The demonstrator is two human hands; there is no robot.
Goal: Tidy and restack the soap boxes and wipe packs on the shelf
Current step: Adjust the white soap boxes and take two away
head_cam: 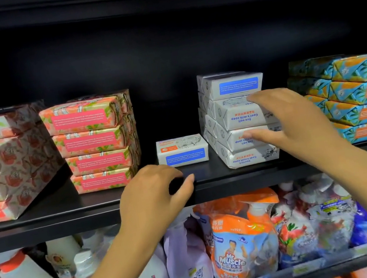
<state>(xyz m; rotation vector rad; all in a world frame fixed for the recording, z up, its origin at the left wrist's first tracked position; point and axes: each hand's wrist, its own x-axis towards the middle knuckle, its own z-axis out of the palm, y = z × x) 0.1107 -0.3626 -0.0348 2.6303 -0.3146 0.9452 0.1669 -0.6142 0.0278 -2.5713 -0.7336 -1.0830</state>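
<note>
On a black shop shelf (44, 219), the right hand (297, 123) is spread wide over the front of a stack of white sea salt goat's milk soap boxes (230, 89). The left hand (153, 193), loosely curled and holding nothing, sits at the shelf edge, just before a single white soap box (182, 150) lying beside that stack.
</note>
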